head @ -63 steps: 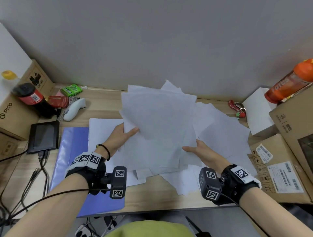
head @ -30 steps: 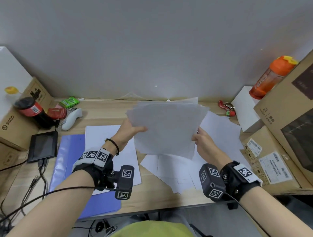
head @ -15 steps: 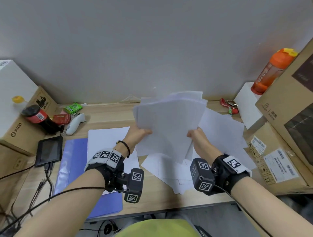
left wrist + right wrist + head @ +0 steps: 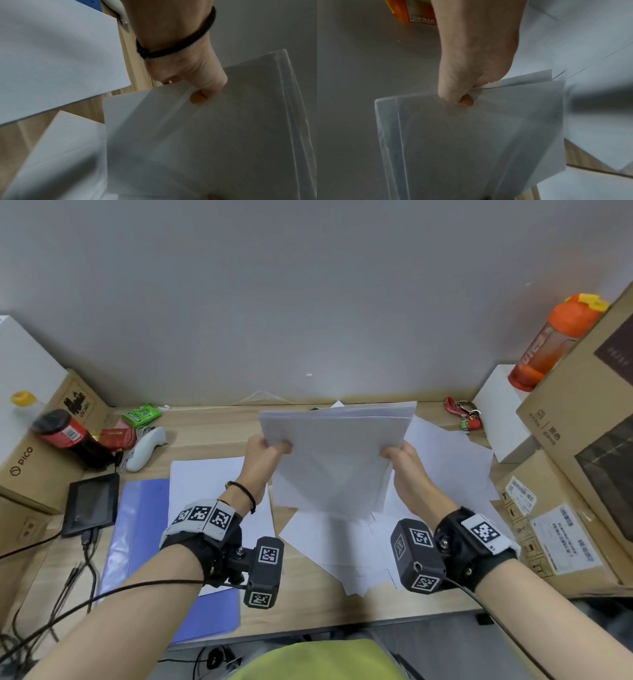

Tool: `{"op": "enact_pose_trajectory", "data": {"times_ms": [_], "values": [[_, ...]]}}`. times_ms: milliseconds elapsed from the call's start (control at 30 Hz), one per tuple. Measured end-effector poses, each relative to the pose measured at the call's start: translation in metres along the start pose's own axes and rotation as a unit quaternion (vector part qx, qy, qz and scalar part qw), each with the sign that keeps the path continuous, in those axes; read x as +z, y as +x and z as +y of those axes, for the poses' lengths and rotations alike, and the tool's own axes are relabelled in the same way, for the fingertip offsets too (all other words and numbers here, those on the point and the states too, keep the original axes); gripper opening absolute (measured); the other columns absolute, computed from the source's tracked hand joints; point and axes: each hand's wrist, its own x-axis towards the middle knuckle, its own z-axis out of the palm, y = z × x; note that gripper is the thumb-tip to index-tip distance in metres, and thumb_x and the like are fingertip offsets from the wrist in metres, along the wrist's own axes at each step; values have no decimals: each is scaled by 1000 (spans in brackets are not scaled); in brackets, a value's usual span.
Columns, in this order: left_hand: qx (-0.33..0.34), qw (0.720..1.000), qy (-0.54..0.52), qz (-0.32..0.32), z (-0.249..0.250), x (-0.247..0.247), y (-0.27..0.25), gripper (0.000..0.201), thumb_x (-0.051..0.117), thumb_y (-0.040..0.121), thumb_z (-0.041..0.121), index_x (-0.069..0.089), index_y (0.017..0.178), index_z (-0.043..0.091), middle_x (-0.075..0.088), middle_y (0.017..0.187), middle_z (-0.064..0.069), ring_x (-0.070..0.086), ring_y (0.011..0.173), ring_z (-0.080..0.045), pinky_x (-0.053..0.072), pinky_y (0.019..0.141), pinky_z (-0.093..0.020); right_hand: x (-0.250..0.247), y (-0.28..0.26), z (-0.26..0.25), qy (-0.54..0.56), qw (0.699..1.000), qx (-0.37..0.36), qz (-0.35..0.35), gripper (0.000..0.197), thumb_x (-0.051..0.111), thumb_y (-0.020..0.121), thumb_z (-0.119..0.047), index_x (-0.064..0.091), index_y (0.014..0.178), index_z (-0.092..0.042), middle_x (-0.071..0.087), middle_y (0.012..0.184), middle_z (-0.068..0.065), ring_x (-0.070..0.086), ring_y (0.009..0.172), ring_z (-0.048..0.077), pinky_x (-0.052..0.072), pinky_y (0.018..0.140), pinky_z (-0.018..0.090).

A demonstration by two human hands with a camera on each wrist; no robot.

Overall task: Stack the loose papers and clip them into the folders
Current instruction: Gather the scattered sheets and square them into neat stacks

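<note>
A sheaf of white papers (image 4: 335, 460) stands nearly upright above the desk, held between both hands. My left hand (image 4: 269, 448) grips its left edge, thumb on the near face (image 4: 197, 97). My right hand (image 4: 399, 455) grips the right edge, thumb pressed on the sheets (image 4: 467, 101). The sheets' top edges are roughly even; lower corners still fan out (image 4: 530, 78). More loose papers (image 4: 346, 556) lie scattered on the desk beneath and to the right (image 4: 455, 460). A blue folder (image 4: 137, 542) lies flat at the left with a white sheet (image 4: 205, 487) on it.
Cardboard boxes (image 4: 582, 460) and an orange bottle (image 4: 555, 340) crowd the right side. A white box (image 4: 503, 412) and red keyring (image 4: 462, 412) sit at the back right. At left are a PICO box (image 4: 30, 460), a red-labelled can (image 4: 65, 433), a white controller (image 4: 147, 446), a small screen (image 4: 90, 503) and cables.
Both hands lifted the gathered sheets off the desk and tipped them upright. The hands drew closer together and the sheets squared up into one sheaf.
</note>
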Motion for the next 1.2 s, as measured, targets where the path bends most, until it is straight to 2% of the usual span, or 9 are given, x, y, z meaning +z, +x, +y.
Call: {"op": "enact_pose_trajectory", "data": {"times_ms": [133,300,533,600,733,833,933,1033,1200], "values": [[30,998,-58,19,5,-3,5,27,50,78,-8,62,97,8,66,88,0,59,83,-17,47,75,-26,-4,7,-5,42,999,-25,6,41,33,80,12,60,88,-19,63,83,-5,57,78,10,44,66,18],[-67,994,16,-80,-44,-9,-1,35,54,84,12,58,118,20,65,112,1,57,107,-21,45,88,-31,-7,7,52,-49,992,101,-62,32,44,90,0,56,106,-25,60,101,-12,50,106,16,34,91,30],[-72,996,24,-42,-44,-37,-1,34,60,94,26,55,127,19,66,120,5,64,109,-13,51,88,-28,-2,14,33,-74,995,44,-52,20,52,96,-23,62,112,-16,69,109,0,64,93,17,48,76,26],[-95,994,34,-41,-48,-47,-5,36,54,97,24,50,133,21,62,126,8,60,113,-13,49,93,-29,11,20,38,-104,990,79,-58,19,49,97,-25,58,111,-17,66,111,2,58,87,15,39,66,23],[-188,980,44,-40,-81,-77,-26,40,49,99,21,44,139,21,58,134,1,57,119,-20,45,103,-43,35,15,83,-147,957,217,-123,27,47,97,-26,43,123,-28,52,125,2,49,104,21,36,87,33],[-248,968,31,2,-100,-99,-44,36,51,98,22,46,134,17,60,128,-3,62,107,-21,52,92,-39,48,-2,113,-103,936,291,-166,41,52,96,-21,38,134,-22,53,111,5,54,88,21,43,77,29],[-265,962,33,58,-102,-123,-49,30,51,98,19,44,127,18,58,100,5,60,84,-14,51,71,-28,68,-6,127,-78,927,315,-187,38,50,96,-11,42,133,-14,62,94,3,60,74,21,47,64,28],[-250,963,62,78,-95,-150,-42,32,52,97,18,45,128,17,61,103,-2,62,86,-19,52,81,-38,99,-2,119,-70,929,285,-228,30,52,96,-14,55,125,-16,69,99,3,67,81,22,51,78,33],[-219,961,121,117,-96,-187,-30,29,48,96,9,51,124,10,62,115,-7,62,91,-23,48,63,-24,139,0,110,-80,920,267,-275,21,53,94,-17,65,108,-29,73,95,-6,66,85,16,48,90,34]]}}
